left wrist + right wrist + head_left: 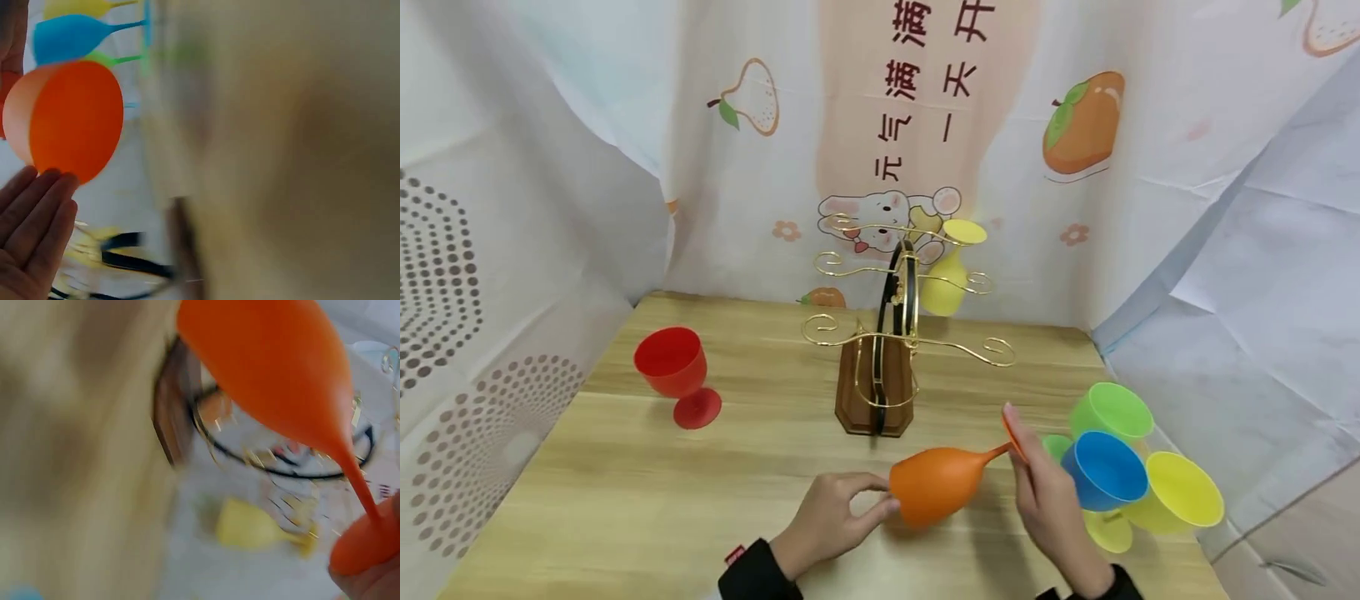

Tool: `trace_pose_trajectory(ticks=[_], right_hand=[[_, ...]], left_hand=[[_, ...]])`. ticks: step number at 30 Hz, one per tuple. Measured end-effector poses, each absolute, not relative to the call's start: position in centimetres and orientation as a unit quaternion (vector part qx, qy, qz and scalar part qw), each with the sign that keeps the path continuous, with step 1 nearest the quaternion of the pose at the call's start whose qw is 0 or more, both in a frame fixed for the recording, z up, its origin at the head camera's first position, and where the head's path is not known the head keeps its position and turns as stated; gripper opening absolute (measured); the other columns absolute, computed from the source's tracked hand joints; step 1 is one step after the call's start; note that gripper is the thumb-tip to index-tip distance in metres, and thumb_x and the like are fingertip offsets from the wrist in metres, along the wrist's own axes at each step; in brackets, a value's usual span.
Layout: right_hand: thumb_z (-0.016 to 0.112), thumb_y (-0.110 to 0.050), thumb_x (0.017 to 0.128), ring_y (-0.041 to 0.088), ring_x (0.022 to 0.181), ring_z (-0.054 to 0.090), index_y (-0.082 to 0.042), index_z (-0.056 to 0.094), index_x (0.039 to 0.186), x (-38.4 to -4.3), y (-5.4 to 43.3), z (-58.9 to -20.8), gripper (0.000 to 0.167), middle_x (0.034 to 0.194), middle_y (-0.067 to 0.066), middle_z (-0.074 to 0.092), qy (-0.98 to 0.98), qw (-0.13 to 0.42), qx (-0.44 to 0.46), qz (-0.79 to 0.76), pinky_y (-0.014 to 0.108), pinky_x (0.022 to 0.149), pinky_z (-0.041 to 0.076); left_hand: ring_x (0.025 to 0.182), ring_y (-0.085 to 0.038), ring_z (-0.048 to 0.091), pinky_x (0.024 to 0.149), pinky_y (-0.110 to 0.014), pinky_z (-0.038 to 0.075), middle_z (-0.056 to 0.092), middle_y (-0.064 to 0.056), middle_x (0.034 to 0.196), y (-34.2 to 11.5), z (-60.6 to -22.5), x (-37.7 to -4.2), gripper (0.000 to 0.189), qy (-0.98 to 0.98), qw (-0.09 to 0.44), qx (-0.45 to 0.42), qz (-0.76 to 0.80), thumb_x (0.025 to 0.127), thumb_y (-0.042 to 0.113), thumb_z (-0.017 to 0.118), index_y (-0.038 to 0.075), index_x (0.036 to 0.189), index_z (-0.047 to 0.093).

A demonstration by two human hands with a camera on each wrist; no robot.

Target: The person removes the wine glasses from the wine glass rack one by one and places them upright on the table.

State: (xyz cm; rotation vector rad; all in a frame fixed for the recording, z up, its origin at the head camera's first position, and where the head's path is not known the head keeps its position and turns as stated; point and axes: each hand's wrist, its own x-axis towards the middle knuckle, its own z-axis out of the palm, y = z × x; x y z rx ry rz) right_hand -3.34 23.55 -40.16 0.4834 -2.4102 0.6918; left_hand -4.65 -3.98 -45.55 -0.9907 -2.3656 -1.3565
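An orange plastic goblet (937, 485) lies tilted on its side above the table, its mouth toward my left hand (835, 515). The left fingertips and thumb meet at its rim; in the left wrist view the fingers (39, 215) look nearly straight against the lower edge. My right hand (1051, 492) holds the goblet's round foot at the stem end, with a finger along the disc. Just beyond the goblet stands a gold wire rack (912, 340) with scrolled arms on a wooden base (897, 417). A yellow goblet (946, 283) hangs upside down from its right side.
A red goblet (672, 367) stands upright at the left of the table (647, 517). Grouped at the right edge are a green goblet (1111, 410), a blue goblet (1105, 473) and a yellow goblet (1180, 496), close beside my right hand. A printed cloth (737, 208) hangs behind.
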Motion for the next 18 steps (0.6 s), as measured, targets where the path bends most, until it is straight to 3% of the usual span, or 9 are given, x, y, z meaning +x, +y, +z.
trace_pose_trajectory(ticks=[2,5,9,12,16,18], right_hand=[[0.055,0.011,0.089,-0.012,0.138,0.031,-0.007,0.045,0.143,-3.3,22.4,-41.8,0.057,0.142,0.016,0.052,-0.897,0.290,0.159,0.291,-0.001,0.108,0.023],[0.052,0.013,0.090,-0.011,0.137,0.034,-0.005,0.045,0.143,-3.7,21.0,-43.8,0.056,0.142,0.018,0.052,-0.881,0.299,0.134,0.342,0.000,0.108,0.025],[0.049,0.014,0.091,-0.012,0.131,0.040,-0.001,0.046,0.141,-4.3,18.7,-45.8,0.052,0.143,0.015,0.051,-0.850,0.294,0.124,0.420,-0.003,0.099,0.032],[0.046,0.014,0.093,-0.006,0.133,0.042,0.001,0.046,0.140,-4.7,16.2,-46.9,0.049,0.143,0.015,0.049,-0.828,0.274,0.138,0.470,-0.001,0.100,0.033],[0.043,0.012,0.095,0.005,0.138,0.041,0.001,0.042,0.143,-4.9,13.1,-47.9,0.049,0.145,0.021,0.047,-0.801,0.247,0.156,0.522,0.006,0.109,0.030],[0.041,0.011,0.096,0.002,0.138,0.040,0.000,0.041,0.144,-5.0,11.9,-48.3,0.049,0.144,0.026,0.045,-0.787,0.232,0.159,0.548,0.006,0.109,0.030]], left_hand=[[0.090,-0.013,0.072,0.080,-0.029,0.059,0.076,-0.001,0.098,-4.4,-46.9,-3.4,0.027,-0.809,0.029,-0.241,-0.535,0.093,0.035,0.062,0.013,0.103,0.072],[0.099,-0.012,0.070,0.088,-0.030,0.057,0.073,-0.007,0.109,-4.6,-47.7,-2.5,0.027,-0.763,-0.014,-0.123,-0.635,0.091,0.026,0.067,0.010,0.113,0.067],[0.101,-0.004,0.068,0.089,-0.019,0.055,0.067,-0.022,0.117,-4.4,-47.7,-2.0,0.045,-0.671,0.017,-0.022,-0.741,0.086,0.008,0.070,0.000,0.127,0.052],[0.096,-0.001,0.067,0.082,-0.015,0.056,0.065,-0.030,0.115,-4.3,-47.3,-1.8,0.063,-0.629,0.058,0.041,-0.774,0.083,0.002,0.071,-0.001,0.137,0.040],[0.125,-0.009,0.053,0.092,-0.004,0.044,0.049,-0.025,0.140,-4.5,-46.8,-1.5,0.075,-0.638,0.121,0.126,-0.750,0.082,0.006,0.074,0.001,0.145,0.034],[0.139,-0.018,0.039,0.096,0.001,0.036,0.036,-0.021,0.152,-4.8,-46.7,-1.3,0.078,-0.647,0.146,0.154,-0.732,0.082,0.008,0.074,-0.001,0.147,0.031]])
